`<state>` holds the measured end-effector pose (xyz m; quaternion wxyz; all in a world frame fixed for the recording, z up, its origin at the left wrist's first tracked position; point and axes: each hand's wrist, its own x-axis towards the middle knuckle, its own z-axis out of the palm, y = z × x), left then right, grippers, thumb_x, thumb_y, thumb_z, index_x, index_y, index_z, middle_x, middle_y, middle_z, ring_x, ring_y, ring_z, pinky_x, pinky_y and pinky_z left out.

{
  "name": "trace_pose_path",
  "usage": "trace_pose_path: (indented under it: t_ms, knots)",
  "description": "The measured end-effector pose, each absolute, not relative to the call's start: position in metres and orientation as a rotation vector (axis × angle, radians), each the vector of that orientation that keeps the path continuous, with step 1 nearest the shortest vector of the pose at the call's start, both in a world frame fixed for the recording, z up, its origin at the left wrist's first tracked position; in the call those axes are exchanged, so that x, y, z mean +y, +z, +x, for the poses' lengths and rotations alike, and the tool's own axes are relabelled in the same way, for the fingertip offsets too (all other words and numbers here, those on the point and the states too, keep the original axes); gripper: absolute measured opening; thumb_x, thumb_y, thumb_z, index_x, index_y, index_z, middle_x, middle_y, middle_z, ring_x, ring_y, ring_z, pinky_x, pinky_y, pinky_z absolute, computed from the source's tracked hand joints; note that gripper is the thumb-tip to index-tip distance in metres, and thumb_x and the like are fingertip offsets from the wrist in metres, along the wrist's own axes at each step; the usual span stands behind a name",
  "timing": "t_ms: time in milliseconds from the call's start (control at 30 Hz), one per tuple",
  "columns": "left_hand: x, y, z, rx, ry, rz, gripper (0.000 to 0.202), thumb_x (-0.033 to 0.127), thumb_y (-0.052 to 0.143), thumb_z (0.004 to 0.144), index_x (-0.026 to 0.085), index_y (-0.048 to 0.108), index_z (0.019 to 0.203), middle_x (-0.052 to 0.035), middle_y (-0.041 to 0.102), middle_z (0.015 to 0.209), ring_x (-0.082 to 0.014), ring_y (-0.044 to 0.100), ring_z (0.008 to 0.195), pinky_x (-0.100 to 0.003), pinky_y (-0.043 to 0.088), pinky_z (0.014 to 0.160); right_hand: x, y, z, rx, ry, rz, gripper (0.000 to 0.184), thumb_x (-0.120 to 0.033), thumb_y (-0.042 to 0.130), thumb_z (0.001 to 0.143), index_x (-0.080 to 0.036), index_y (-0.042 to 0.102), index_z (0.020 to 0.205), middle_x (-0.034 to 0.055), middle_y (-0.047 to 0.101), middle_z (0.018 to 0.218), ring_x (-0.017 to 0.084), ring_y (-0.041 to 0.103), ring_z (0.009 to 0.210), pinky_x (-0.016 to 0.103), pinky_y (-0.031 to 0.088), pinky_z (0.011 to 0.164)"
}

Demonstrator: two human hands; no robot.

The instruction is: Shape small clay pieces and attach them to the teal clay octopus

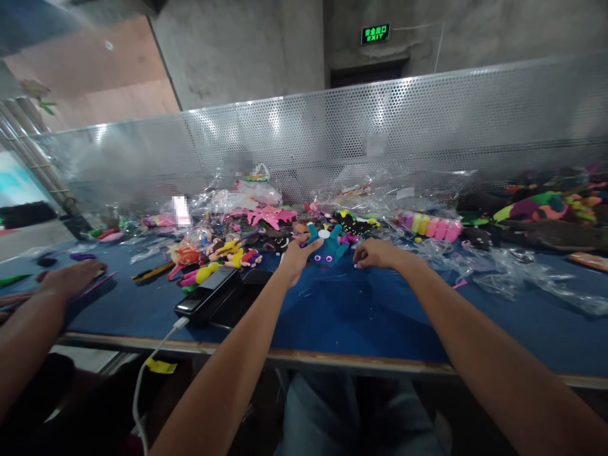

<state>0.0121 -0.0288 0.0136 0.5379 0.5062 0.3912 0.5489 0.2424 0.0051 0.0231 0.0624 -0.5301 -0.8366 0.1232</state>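
A teal plush toy with purple eyes and a white patch lies on the blue table in front of me. My left hand is closed, pinching the toy's left limb. Just right of the toy my right hand rests on the table with its fingers curled; what they hold, if anything, is hidden.
Several colourful plush toys and clear plastic bags crowd the far half of the table below a perforated metal screen. A black power bank with a white cable lies at left. Another person's hand rests at far left.
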Motion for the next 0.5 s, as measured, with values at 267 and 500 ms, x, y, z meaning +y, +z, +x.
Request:
trace_pose_path:
  t_ms: [267,500]
  knots:
    - [-0.025,0.009,0.009,0.883,1.222,1.220,0.046,0.034,0.080,0.065,0.017,0.067,0.105,-0.0063,0.071,0.089,-0.0117,0.064,0.066,-0.024,0.052,0.062,0.010,0.017,0.231,-2.336,0.339,-1.369,0.012,-0.015,0.063,0.074,-0.016,0.072,0.082,0.0081,0.072,0.087,0.020,0.065,0.080,0.028,0.049,0.072]
    - [-0.026,0.010,0.009,0.886,1.227,1.222,0.043,0.032,0.079,0.066,0.017,0.068,0.104,-0.0070,0.071,0.088,-0.0106,0.063,0.064,-0.022,0.051,0.059,-0.001,0.028,0.223,-1.712,0.831,-1.038,0.027,-0.032,0.069,0.071,-0.017,0.072,0.094,0.0035,0.070,0.073,0.013,0.061,0.060,0.027,0.053,0.059]
